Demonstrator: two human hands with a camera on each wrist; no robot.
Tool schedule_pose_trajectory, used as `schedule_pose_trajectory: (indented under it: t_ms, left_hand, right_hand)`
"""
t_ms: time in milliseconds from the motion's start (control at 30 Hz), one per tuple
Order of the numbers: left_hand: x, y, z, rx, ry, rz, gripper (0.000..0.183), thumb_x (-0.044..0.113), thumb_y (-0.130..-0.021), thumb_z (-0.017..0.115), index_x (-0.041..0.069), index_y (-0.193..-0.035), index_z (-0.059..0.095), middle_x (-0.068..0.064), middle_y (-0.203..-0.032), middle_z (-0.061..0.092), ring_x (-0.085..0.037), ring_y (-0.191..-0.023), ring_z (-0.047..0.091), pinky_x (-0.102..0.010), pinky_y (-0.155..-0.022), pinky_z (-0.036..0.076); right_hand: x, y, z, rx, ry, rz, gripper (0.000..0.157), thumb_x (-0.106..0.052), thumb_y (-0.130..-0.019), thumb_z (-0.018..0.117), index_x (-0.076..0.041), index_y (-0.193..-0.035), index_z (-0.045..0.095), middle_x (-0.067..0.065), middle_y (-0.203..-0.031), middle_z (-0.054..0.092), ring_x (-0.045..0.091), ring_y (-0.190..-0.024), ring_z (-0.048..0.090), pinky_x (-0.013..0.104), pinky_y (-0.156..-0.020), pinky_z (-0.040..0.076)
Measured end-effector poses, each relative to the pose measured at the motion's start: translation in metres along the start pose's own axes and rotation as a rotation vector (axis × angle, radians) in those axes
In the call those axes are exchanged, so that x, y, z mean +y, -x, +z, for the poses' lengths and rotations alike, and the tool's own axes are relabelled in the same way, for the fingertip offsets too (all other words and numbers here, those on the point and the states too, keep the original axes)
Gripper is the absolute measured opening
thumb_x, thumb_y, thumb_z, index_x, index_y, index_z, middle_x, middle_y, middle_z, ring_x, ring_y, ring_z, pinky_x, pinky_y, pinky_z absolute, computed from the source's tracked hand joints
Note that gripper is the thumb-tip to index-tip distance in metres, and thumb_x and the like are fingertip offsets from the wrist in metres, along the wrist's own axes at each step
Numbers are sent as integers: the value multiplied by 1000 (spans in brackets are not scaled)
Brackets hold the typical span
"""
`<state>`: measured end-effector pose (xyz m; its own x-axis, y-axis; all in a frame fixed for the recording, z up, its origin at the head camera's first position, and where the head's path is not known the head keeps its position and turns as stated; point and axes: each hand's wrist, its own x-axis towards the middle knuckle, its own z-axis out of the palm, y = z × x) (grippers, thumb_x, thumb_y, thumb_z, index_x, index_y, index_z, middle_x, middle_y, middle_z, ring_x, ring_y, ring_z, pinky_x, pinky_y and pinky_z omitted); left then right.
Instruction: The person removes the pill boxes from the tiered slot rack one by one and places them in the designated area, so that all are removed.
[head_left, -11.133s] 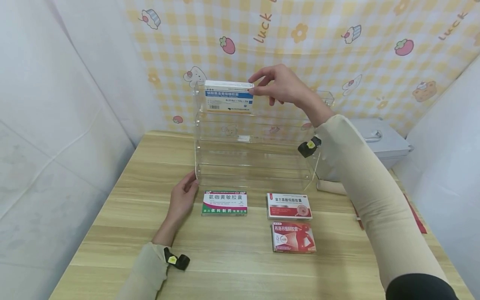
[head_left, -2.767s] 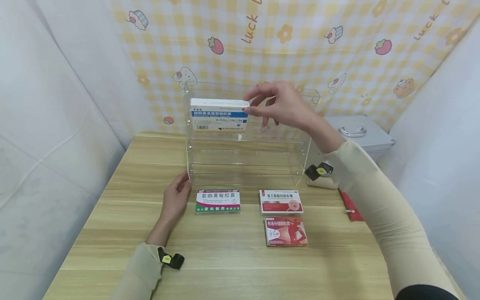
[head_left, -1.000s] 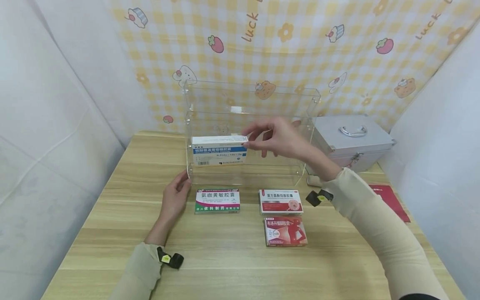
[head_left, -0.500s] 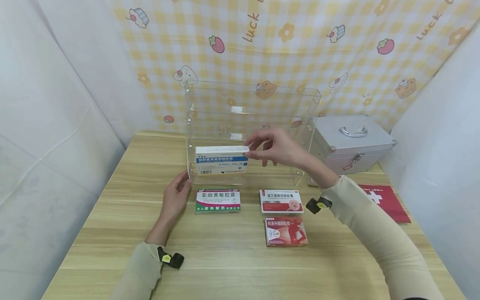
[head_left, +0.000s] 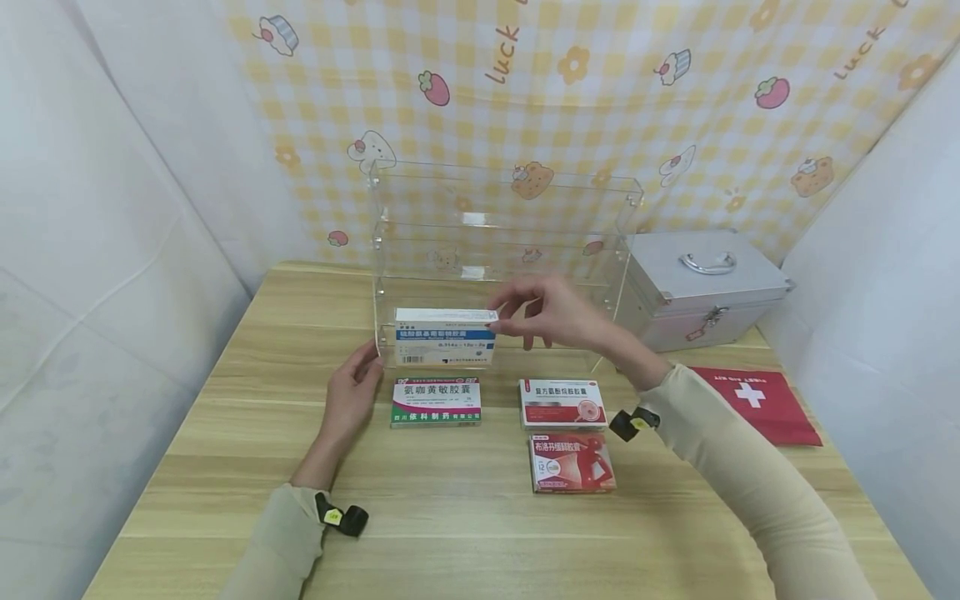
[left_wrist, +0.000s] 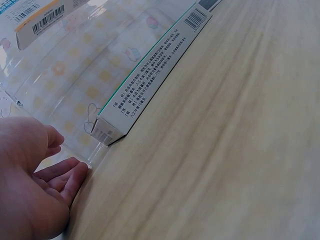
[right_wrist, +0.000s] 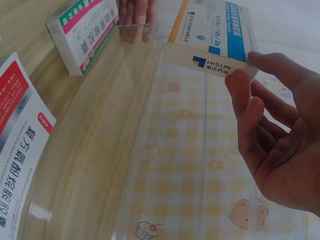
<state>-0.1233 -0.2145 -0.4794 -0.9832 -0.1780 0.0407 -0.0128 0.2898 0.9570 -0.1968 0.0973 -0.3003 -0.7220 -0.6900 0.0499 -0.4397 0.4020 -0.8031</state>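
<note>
My right hand (head_left: pixel 551 312) pinches the right end of a white and blue medicine box (head_left: pixel 446 337) between thumb and fingertips. The box stands upright at the left of the bottom tier of a clear acrylic display rack (head_left: pixel 450 278). In the right wrist view, the thumb and fingers grip the HISUN-printed end of the medicine box (right_wrist: pixel 212 60). My left hand (head_left: pixel 352 387) holds the rack's lower left corner, and in the left wrist view its fingers (left_wrist: pixel 72 177) curl at the edge of the clear panel.
In front of the rack lie a green and white medicine box (head_left: pixel 435 402), a white and red one (head_left: pixel 562 406) and a red one (head_left: pixel 572 463). A silver case (head_left: pixel 708 287) stands to the right, with a red first-aid pouch (head_left: pixel 765 408) before it.
My right hand has brought the white and blue medicine box down from the rack's top tier to the bottom one. My left hand stays at the rack's corner.
</note>
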Motion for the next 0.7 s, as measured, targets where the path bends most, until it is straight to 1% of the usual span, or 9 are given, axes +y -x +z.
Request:
schedule_pose_trajectory:
  t_ms: [67, 200, 333, 400, 433, 700]
  left_hand:
    - [0, 0, 0, -2, 2, 2, 44, 23, -103, 53, 17, -146, 46, -8, -142, 52, -21, -125, 52, -33, -103, 45]
    - [0, 1, -1, -1, 2, -7, 45, 23, -103, 53, 19, -146, 45, -7, -142, 51, -20, -126, 52, -33, -103, 45]
    - [0, 1, 0, -1, 9, -9, 45, 23, -103, 53, 18, -147, 45, -8, -142, 51, -22, -126, 52, -34, -104, 45]
    - [0, 1, 0, -1, 12, -4, 45, 22, -103, 53, 17, -147, 45, -9, -142, 51, -23, -126, 51, -35, -104, 45]
    - [0, 1, 0, 0, 15, -5, 45, 21, -103, 53, 17, -147, 45, -9, -142, 51, -23, -126, 52, -34, -104, 45]
    - [-1, 0, 0, 8, 4, -4, 44, 23, -102, 54, 20, -146, 47, -6, -141, 52, -19, -125, 52, -33, -103, 46]
  right_hand:
    - [2, 0, 2, -3, -2, 9, 24, -27, -87, 77, -17, -108, 71, 3, -88, 69, 27, -54, 62, 44, -37, 47]
    - [7, 1, 5, -11, 0, 26, 23, -29, -87, 77, -19, -108, 71, 2, -88, 69, 26, -54, 63, 39, -37, 47]
    - [10, 3, 7, -20, 3, 45, 23, -29, -87, 77, -21, -108, 70, 2, -88, 69, 25, -55, 63, 37, -38, 48]
    - [12, 4, 8, -23, 4, 49, 24, -29, -87, 76, -21, -109, 70, 2, -89, 69, 25, -56, 64, 35, -39, 48]
    - [12, 5, 9, -24, 3, 51, 24, -29, -87, 76, -21, -109, 70, 1, -89, 69, 25, -56, 64, 37, -39, 49]
    - [17, 6, 13, -37, -9, 50, 25, -29, -87, 76, -21, -110, 70, 2, -89, 69, 26, -57, 64, 33, -40, 48]
